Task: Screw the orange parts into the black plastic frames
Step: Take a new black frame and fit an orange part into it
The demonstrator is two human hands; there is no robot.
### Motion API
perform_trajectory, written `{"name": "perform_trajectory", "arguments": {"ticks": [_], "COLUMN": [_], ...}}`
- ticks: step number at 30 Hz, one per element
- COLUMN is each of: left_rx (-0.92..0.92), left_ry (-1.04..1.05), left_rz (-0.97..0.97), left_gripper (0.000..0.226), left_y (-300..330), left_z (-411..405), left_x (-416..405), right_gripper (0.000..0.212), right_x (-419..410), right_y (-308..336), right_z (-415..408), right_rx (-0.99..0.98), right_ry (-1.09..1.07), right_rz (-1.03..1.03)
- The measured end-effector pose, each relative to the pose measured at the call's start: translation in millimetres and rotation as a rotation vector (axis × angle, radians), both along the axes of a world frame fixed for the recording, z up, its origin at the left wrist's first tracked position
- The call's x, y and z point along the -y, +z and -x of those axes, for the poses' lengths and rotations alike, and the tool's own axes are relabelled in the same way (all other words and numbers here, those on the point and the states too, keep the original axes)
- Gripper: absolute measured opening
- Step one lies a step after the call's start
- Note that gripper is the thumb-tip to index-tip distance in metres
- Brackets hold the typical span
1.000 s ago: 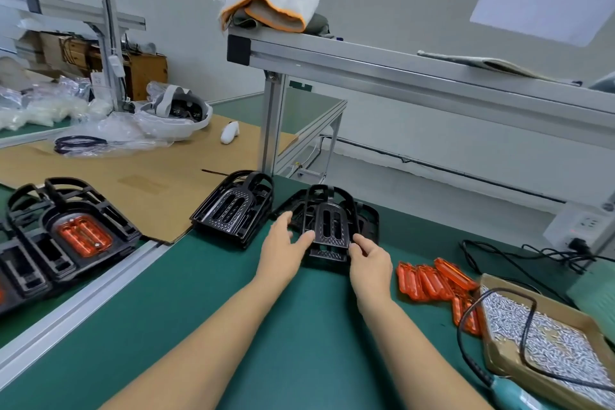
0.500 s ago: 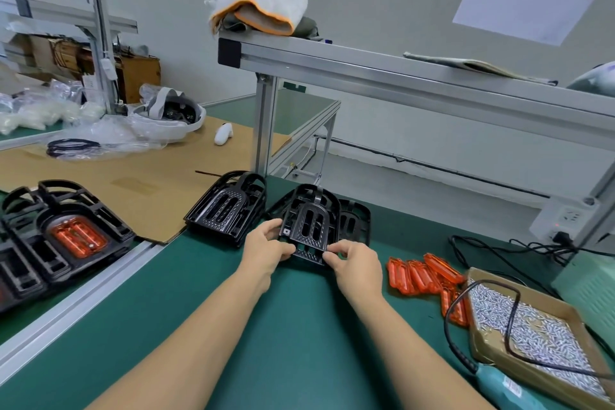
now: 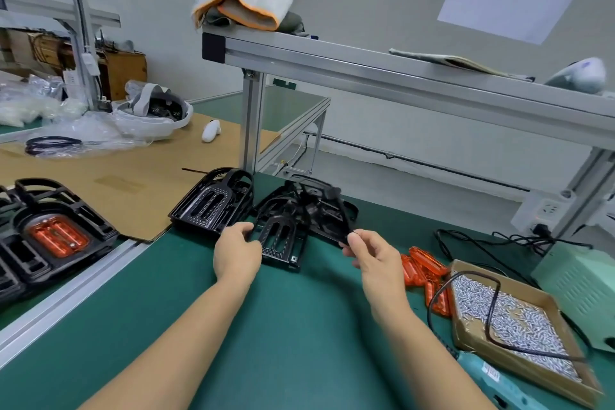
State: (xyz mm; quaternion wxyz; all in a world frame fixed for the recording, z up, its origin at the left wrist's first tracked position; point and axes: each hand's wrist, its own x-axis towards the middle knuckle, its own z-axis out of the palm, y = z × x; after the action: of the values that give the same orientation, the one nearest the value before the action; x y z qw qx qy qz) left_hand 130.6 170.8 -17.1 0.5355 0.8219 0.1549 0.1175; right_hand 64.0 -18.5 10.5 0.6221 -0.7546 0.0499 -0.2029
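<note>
The right hand (image 3: 369, 251) pinches the lifted black frame (image 3: 327, 210) by its near edge (long axis running away), orange parts (image 3: 424, 268) just right; the left hand (image 3: 236, 251) grips the stack (image 3: 279, 236).

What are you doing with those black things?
The person is pulling black frames apart from a stack. The left hand holds one frame down on the green table, while the right hand lifts another frame. Orange parts and a box of screws wait nearby.
</note>
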Motion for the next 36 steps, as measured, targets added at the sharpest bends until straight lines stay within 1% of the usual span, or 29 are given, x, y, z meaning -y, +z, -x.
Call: {"name": "perform_trajectory", "arguments": {"ticks": [2, 4, 5, 6, 8, 9, 10, 11, 12, 14, 16, 18, 20, 21, 24, 25, 26, 28, 30, 32, 34, 36], "left_rx": [0.046, 0.207, 0.276, 0.301, 0.233, 0.177, 0.14, 0.128, 0.124, 0.1, 0.054, 0.0, -0.052, -0.074, -0.129, -0.141, -0.153, -0.154, -0.098, -0.059, -0.048, -0.007], "left_ry": [-0.031, -0.065, -0.107, -0.164, -0.303, -0.36, -0.403, -0.432, -0.443, -0.428, -0.411, -0.414, -0.435, -0.446, -0.463, -0.463, -0.462, -0.463, -0.457, -0.425, -0.402, -0.431], "left_rz": [-0.159, -0.18, -0.104, 0.042, 0.435, 0.577, 0.66, 0.723, 0.774, 0.847, 0.88, 0.87, 0.822, 0.796, 0.72, 0.661, 0.554, 0.233, -0.087, -0.358, -0.513, -0.596], "left_gripper": [0.038, 0.031, 0.03, 0.032, 0.039, 0.041, 0.04, 0.036, 0.031, 0.024, 0.018, 0.019, 0.028, 0.026, 0.007, 0.005, 0.008, 0.017, 0.013, 0.015, 0.02, 0.032], "left_y": [4.0, 8.1, 12.1, 16.3, 25.5, 28.3, 29.0, 29.0, 29.0, 28.6, 26.9, 23.8, 17.9, 15.7, 11.4, 10.0, 7.8, 4.6, 6.2, 6.8, 6.3, 1.9], "left_z": [5.5, 12.1, 16.7, 20.8, 29.4, 32.8, 35.6, 38.7, 41.9, 49.0, 57.4, 66.6, 77.1, 83.0, 99.4, 103.2, 105.6, 110.3, 116.3, 121.4, 124.7, 126.0], "left_x": [1.6, 6.6, 10.9, 16.1, 28.5, 34.6, 39.5, 43.5, 46.6, 51.3, 53.8, 56.4, 59.0, 60.0, 61.2, 60.7, 59.1, 55.5, 52.9, 52.7, 53.4, 56.0], "right_gripper": [0.011, 0.012, 0.015, 0.02, 0.031, 0.033, 0.034, 0.033, 0.032, 0.031, 0.025, 0.026, 0.03, 0.03, 0.023, 0.021, 0.021, 0.023, 0.024, 0.025, 0.026, 0.028], "right_x": [8.6, 16.2, 19.7, 23.0, 28.8, 32.0, 35.6, 39.8, 44.0, 52.8, 59.9, 64.7, 69.4, 71.6, 78.1, 80.0, 82.0, 84.6, 85.9, 85.9, 85.0, 84.2], "right_y": [1.3, 3.3, 4.2, 5.4, 7.0, 7.8, 8.7, 9.3, 9.8, 9.8, 10.5, 15.1, 17.8, 18.3, 15.1, 13.2, 10.6, 5.5, 0.0, -5.1, -8.8, -11.4], "right_z": [13.4, 28.0, 35.2, 42.3, 55.8, 62.5, 69.3, 75.8, 81.7, 91.0, 97.0, 101.5, 106.9, 109.7, 115.9, 116.8, 117.4, 118.0, 118.8, 119.5, 120.8, 121.4], "right_rx": [-0.09, -0.171, -0.204, -0.235, -0.304, -0.335, -0.362, -0.385, -0.406, -0.417, -0.363, -0.271, -0.188, -0.159, -0.134, -0.141, -0.155, -0.189, -0.22, -0.228, -0.235, -0.256], "right_ry": [0.08, 0.193, 0.24, 0.278, 0.337, 0.357, 0.372, 0.375, 0.363, 0.279, 0.158, 0.086, 0.047, 0.038, 0.022, 0.019, 0.02, 0.035, 0.046, 0.045, 0.045, 0.065], "right_rz": [-0.182, -0.352, -0.419, -0.48, -0.602, -0.656, -0.692, -0.694, -0.648, -0.44, -0.268, -0.178, -0.091, -0.032, 0.255, 0.332, 0.382, 0.47, 0.552, 0.627, 0.717, 0.818]}}
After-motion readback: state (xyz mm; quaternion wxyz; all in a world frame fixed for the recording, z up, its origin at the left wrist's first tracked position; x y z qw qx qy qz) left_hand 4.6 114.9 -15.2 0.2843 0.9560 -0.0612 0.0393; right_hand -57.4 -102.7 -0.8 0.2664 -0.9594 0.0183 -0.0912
